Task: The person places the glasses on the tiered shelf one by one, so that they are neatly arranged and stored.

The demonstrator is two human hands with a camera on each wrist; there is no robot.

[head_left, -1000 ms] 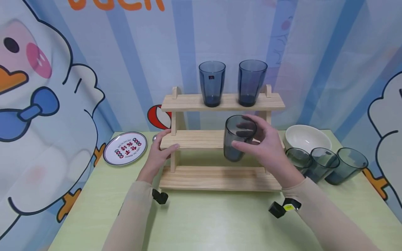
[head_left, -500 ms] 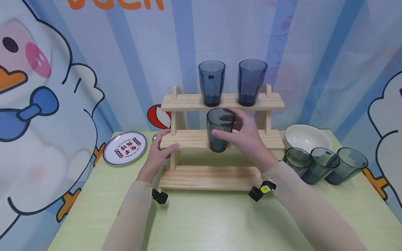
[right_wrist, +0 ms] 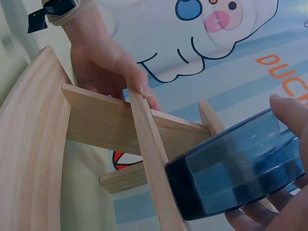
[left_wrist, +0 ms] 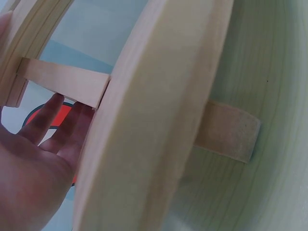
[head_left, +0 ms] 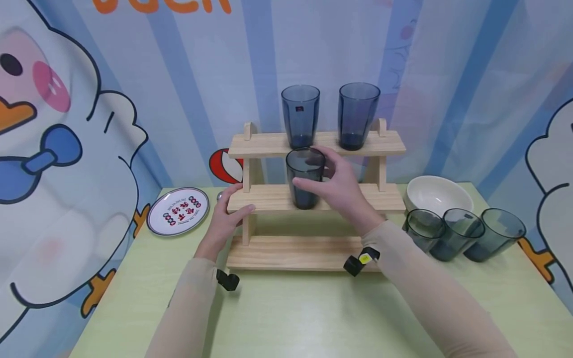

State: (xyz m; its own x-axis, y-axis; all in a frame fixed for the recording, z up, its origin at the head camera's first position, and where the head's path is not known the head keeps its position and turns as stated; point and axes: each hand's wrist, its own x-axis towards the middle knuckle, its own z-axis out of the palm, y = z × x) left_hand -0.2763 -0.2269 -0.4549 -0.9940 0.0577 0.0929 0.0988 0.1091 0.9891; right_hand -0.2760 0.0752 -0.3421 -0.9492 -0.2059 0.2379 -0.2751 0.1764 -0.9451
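Note:
My right hand (head_left: pixel 337 191) holds a blue-grey drinking glass (head_left: pixel 304 186), thumb on its near side and fingers round its far side. The glass is upright at the middle shelf (head_left: pixel 268 197) of a three-tier wooden rack (head_left: pixel 295 253). Its base (right_wrist: pixel 180 192) is at the plank in the right wrist view; whether it bears fully on the wood I cannot tell. At the left end of that shelf, my left hand (head_left: pixel 227 216) grips the rack, thumb in front and fingers behind. Two similar glasses, a left one (head_left: pixel 301 117) and a right one (head_left: pixel 358 117), stand on the top shelf.
Three more glasses (head_left: pixel 494 236) stand in a row right of the rack, before a white bowl (head_left: pixel 438 194). A round plate (head_left: pixel 178 211) with red print lies to the left on the pale green table (head_left: pixel 286 313). Behind hangs a cartoon-printed cloth (head_left: pixel 197 99).
My right hand has carried the glass leftward and up, from in front of the rack's right half to the middle shelf. The left hand keeps its grip on the rack.

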